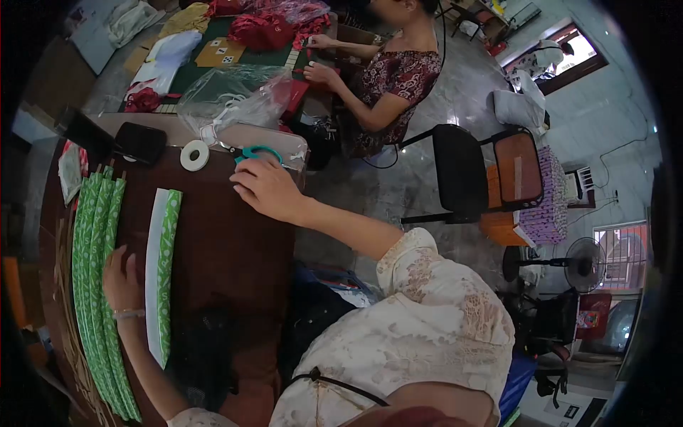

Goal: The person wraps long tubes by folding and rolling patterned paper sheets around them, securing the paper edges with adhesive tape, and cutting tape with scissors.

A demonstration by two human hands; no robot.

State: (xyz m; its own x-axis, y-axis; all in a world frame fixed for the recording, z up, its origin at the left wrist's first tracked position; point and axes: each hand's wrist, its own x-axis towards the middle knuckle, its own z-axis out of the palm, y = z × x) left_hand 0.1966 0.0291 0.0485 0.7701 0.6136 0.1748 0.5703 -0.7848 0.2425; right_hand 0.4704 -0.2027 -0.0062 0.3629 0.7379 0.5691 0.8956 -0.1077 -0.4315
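My left hand (122, 282) lies at the right edge of several long green patterned rolls (92, 242), its fingers apart. Thin brown ends stick out of the tops of some rolls. Just right of that hand is a separate long strip (162, 263), white along one side and green with white print along the other. My right hand (269, 189) is over the table's right part, fingers spread and slightly bent, right beside scissors with teal handles (262, 151). Whether it touches the handles is hard to tell. A white roll of tape (194, 155) lies left of the scissors.
A black case (141, 142) and a clear plastic bag (235, 96) are at the table's far side. Brown strips (62, 285) run along the left edge. Another person (388, 89) works at a green-topped table with red fabric (260, 32). A black chair (462, 171) stands to the right.
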